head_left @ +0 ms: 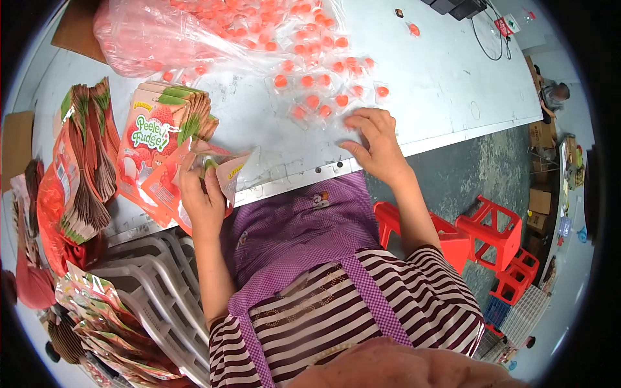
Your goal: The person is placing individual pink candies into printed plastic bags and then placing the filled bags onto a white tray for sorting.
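Observation:
My left hand [200,194] grips a pink printed pouch [228,171] at the table's near edge, holding its mouth open. It sits beside a fanned stack of the same flat pouches [162,129]. My right hand [375,142] lies palm down on the grey table [440,97], fingers spread over a few clear-wrapped candies. Several small round orange-red candies in clear wrappers [317,84] are scattered just beyond its fingertips.
A big clear bag of the same candies [194,32] lies at the table's far left. More pouches are piled at left [84,161] and lower left [110,317]. Grey stacked stools [162,278] stand below; red plastic stools [491,239] stand on the floor to the right.

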`<state>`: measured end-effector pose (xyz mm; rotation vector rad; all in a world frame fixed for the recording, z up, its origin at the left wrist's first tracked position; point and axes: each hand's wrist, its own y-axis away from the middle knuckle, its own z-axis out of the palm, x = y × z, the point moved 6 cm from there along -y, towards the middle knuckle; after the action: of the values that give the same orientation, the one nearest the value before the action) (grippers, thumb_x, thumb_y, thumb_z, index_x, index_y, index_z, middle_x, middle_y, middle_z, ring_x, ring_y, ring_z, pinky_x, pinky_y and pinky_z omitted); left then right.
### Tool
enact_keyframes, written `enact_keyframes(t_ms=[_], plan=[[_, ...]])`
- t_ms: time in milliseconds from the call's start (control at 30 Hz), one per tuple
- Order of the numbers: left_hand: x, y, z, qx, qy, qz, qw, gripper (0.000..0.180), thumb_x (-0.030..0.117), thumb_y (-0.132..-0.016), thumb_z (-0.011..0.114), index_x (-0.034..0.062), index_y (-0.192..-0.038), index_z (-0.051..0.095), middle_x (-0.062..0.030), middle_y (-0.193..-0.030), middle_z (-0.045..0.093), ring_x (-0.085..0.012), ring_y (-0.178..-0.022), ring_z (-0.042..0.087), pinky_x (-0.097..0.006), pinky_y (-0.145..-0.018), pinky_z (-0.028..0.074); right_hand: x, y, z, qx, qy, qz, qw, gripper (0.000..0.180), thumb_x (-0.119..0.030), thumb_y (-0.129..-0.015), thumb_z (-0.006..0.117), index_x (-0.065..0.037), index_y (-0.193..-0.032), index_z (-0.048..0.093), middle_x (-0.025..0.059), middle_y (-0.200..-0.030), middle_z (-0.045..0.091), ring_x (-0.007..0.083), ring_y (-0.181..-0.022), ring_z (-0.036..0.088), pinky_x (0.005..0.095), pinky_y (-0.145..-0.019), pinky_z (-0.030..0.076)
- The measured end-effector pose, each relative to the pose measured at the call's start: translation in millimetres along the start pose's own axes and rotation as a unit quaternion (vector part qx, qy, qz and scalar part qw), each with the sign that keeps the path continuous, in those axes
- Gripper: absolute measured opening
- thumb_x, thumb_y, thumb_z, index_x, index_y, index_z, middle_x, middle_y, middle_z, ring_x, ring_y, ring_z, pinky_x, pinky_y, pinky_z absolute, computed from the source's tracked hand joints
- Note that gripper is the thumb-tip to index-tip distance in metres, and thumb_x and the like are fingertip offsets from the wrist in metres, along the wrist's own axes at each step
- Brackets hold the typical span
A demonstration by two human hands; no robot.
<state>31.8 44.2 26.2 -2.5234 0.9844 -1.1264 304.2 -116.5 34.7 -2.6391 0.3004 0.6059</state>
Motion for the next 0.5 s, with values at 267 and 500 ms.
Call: enact_keyframes(t_ms=[267, 500], plan=[[2.3, -0.5, 0.3, 0.006, -0.010, 0.016, 1.000, 0.010, 0.005, -0.087, 0.055, -0.0023, -0.089, 0.049, -0.0247, -0.109, 0.055, -0.0373, -0.102, 0.052, -0.042, -0.083, 0.041, -20.4, -23.3, 4.8, 0.001, 0.031, -0.019, 0.999, 0.057, -0.029, -0.064, 0.077, -0.016, -0.115, 0.057, 0.0099, -0.123, 0.046, 0.0303, -0.114, 0.039, 0.0403, -0.097, 0.028], [9.1, -2.8, -1.8, 0.026, -0.021, 0.039, 0.999, 0.011, 0.006, -0.087, 0.055, -0.0024, -0.088, 0.049, -0.0249, -0.110, 0.055, -0.0370, -0.102, 0.052, -0.042, -0.084, 0.041, -29.5, -32.8, 19.5, -0.028, 0.027, -0.007, 0.999, 0.059, -0.036, -0.065, 0.076, -0.018, -0.117, 0.057, 0.0097, -0.122, 0.046, 0.0305, -0.113, 0.038, 0.0422, -0.097, 0.027]])
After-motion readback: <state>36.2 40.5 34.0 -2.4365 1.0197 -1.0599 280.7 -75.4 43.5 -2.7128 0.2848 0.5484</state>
